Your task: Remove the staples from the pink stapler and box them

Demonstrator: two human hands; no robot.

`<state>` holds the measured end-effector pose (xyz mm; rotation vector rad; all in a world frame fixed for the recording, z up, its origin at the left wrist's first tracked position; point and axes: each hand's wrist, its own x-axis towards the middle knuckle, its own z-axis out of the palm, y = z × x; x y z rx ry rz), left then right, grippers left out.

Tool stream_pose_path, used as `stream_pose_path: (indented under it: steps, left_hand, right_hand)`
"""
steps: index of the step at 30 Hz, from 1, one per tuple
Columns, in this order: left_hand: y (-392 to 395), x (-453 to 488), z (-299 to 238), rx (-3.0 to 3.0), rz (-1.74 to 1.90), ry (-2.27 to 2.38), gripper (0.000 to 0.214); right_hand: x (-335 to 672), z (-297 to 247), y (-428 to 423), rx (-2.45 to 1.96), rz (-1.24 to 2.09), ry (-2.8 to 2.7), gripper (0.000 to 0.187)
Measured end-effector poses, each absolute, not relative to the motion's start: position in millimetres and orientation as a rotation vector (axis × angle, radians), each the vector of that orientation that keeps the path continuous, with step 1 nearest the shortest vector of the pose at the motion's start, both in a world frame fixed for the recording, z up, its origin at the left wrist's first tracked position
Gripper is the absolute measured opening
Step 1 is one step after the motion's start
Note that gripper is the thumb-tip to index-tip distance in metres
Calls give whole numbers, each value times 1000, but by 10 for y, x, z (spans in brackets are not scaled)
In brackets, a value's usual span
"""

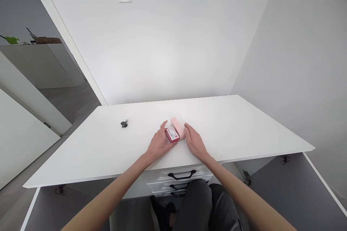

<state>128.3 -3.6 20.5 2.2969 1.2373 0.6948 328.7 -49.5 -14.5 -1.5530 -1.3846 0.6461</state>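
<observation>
Near the middle of the white tabletop, my left hand (159,145) has its thumb and fingers around a small red box with a white label (172,134). A smooth, pale pink, elongated object (177,127) lies right behind and beside the box; its exact kind I cannot make out. My right hand (195,143) rests on its edge just right of the pink object, fingers stretched out and held together. Its fingertips are at or very near the pink side, and whether they touch is unclear. My left index finger points up and away from the box.
A small black item with a clear part (124,123) lies on the white cabinet top (108,151) to the left. Below the front edge are drawers with black handles (181,175). Cabinet doors (306,187) stand open at both sides. A wall rises behind.
</observation>
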Motion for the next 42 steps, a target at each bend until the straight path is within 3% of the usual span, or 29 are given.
stream_pose_path:
  steps: [9,19,24,30,38,42]
  left_hand:
    - [339,313,354,1975,967,1719,101]
    - [390,-452,893,2030,315,2220,119]
    - [487,-620,989,1958,246,2233,128]
    - [570,-808,996,1863,413,2142,136]
    - [609,-1097,831,1935,410,2166,112]
    - [632,-1192,743,1980,366,2105,115]
  right_hand:
    - [3295,-135,-528,-1556,666,-1386,68]
    - [3298,-117,-535,-1564,657,-1401,64]
    - [3300,-118,-535,-1575,649,-1418,64]
    - [3298,-109,-552,-1574,662,-1404,63]
    - [3301,-102,-561,-1575,655,-1414,61]
    - [3299,-95,-565,-1589,660,-1420,61]
